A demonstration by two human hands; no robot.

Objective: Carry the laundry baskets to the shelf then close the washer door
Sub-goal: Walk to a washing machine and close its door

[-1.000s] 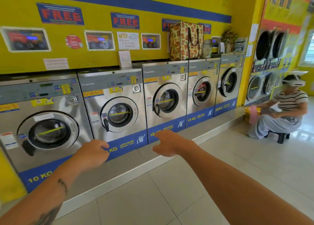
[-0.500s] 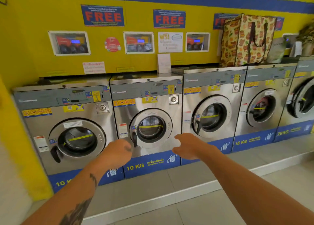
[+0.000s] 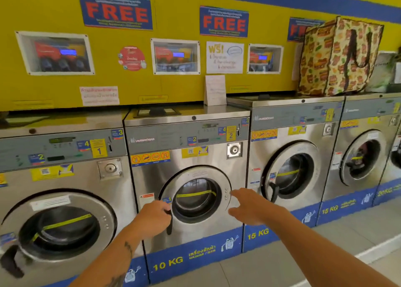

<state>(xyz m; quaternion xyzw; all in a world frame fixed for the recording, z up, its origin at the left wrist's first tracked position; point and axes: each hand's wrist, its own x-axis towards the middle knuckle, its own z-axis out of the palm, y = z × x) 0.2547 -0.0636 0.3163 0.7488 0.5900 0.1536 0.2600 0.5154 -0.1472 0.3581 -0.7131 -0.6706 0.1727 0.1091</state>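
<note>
Left hand (image 3: 152, 219) is at the black handle (image 3: 169, 228) on the left edge of the washer door (image 3: 196, 200), fingers curled round its top and grasping it. That is the latch side, so the grip fits turning or pressing the handle to lock the door. Right hand (image 3: 247, 207) is released, with its fingers (image 3: 235, 193) spread and reaching toward the door's right rim. Cannot tell if they touch the steel. It probably sits there to steady or push the hinge side while the left works the latch.

The door belongs to the 10 KG washer (image 3: 186, 139) numbered 2, the middle one in view. It looks flush with the front panel, or very nearly; whether it is latched is not visible.

No laundry baskets and no shelf are in view, so the carrying part can't be checked from here. Judging by the hands, the step in hand is closing the door, the last part of the task.

A patterned bag (image 3: 338, 56) stands on top of the next washer to the right, well away from both hands.
</note>
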